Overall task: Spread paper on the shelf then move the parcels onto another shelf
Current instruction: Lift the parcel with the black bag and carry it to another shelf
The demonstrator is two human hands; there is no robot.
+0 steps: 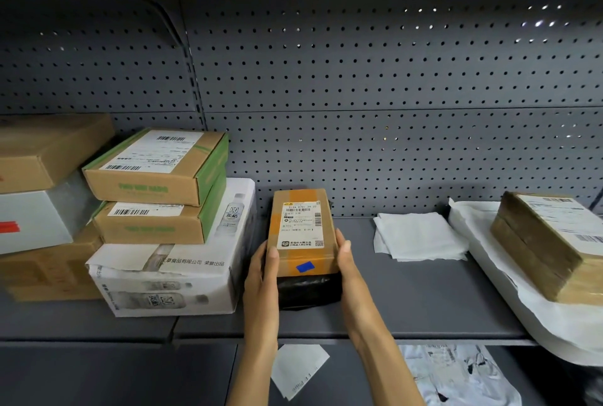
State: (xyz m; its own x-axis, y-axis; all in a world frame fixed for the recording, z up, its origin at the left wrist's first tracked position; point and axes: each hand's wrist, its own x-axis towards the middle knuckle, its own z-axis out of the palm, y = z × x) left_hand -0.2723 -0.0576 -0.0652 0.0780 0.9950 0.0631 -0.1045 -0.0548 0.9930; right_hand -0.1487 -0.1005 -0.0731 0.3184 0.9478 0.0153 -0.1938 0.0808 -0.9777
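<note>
A small brown parcel [301, 232] with a white label and a blue sticker lies on top of a black-wrapped parcel [308, 289] in the middle of the grey shelf [424, 301]. My left hand [264, 272] grips the brown parcel's left side and my right hand [347, 262] grips its right side. A folded white paper [419, 236] lies flat on the shelf to the right. Further right, a taped brown parcel [548, 242] rests on a spread white paper sheet [509, 301] that hangs over the shelf's front edge.
Stacked boxes fill the shelf's left part: two green-trimmed cartons [156, 187] on a white printed box [169, 278], with more cartons [42, 196] at the far left. A perforated back panel [359, 95] closes the rear. Papers and a plastic bag [456, 376] lie on the lower shelf.
</note>
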